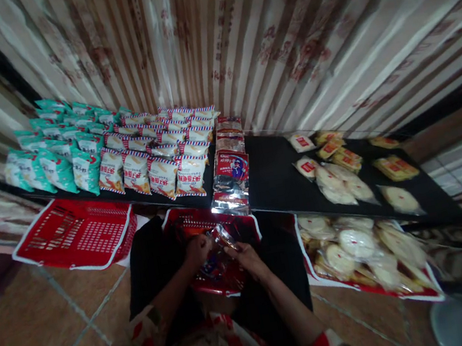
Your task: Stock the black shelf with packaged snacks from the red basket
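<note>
On my lap rests a red basket with packets inside that are too dark to read. Over it, my right hand grips a shiny silver-and-red snack packet between thumb and fingers. My left hand is closed just left of that packet; whatever it pinches is hidden. Straight ahead, a column of similar red-and-silver packets lies overlapping on the black table. Left of the column stand rows of white snack bags with striped tops, then rows of teal snack bags.
Flat round pale packs and yellow packs lie on the table's right side. Below it, another red basket is filled with clear-wrapped packs. A red basket sits at the left. A pleated curtain hangs behind the table.
</note>
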`<state>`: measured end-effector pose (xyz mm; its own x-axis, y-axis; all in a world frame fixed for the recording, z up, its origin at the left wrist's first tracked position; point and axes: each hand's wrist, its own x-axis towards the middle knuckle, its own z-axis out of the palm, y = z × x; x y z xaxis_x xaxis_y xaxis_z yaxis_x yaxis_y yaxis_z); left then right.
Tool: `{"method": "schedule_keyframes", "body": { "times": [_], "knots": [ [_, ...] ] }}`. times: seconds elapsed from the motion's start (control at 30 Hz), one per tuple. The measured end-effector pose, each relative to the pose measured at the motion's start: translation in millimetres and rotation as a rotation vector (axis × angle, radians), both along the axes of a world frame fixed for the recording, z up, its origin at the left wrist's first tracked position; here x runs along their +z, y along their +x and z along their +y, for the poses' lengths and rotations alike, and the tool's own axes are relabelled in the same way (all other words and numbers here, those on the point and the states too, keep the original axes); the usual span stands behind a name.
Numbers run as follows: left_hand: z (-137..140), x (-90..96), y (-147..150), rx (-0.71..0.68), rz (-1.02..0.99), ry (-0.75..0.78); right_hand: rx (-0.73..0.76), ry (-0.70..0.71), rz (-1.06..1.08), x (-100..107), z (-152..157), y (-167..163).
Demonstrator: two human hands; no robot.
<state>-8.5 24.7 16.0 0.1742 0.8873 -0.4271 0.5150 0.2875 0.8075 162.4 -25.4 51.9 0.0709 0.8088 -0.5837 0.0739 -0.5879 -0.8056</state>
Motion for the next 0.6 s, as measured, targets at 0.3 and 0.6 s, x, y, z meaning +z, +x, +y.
{"method": "schedule_keyframes", "body": {
  "times": [0.3, 0.6],
  "knots": [
    [-18.0, 85.5, -6.7, 0.074, -0.225, 0.152, 0.076, 0.125, 0.081, 82.4, -13.2, 7.5],
    [-49.6, 170.4, -8.5, 0.365, -0.555, 0.287, 0.294, 0.525, -0.121, 180.0, -34.3, 10.1]
  ]
}}
